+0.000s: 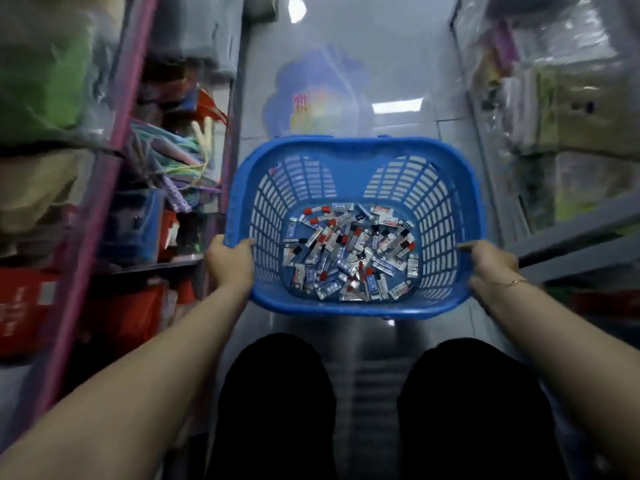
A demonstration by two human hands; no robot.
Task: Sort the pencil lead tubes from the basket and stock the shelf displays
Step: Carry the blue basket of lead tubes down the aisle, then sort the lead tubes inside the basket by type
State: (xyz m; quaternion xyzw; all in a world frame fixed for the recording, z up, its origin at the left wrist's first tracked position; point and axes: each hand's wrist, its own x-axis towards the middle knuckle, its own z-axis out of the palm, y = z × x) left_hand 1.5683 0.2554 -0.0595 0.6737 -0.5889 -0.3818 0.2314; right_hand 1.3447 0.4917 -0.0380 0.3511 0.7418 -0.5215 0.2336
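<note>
Fingers point(465, 247) of your right hand point(491, 268) curl over the right rim of the blue basket point(349, 152); your left hand point(230, 261) grips the left rim the same way, thumb on top, so both hands hold the basket and nothing else.

Head view: the basket hangs in front of your knees, above the aisle floor point(408, 64), between the pink-framed shelving point(121, 109) on your left and the grey shelves point(571, 244) on your right. The pencil lead tubes point(349, 252) lie loose and jumbled across the basket bottom, red and dark caps mixed, none sorted yet.

Risk: both grips sit near the basket's near corners, so the far edge could dip and slide the tubes forward. In this narrow aisle, a rim could clip a shelf edge and jolt the load. Blur obscures the shelf displays.
</note>
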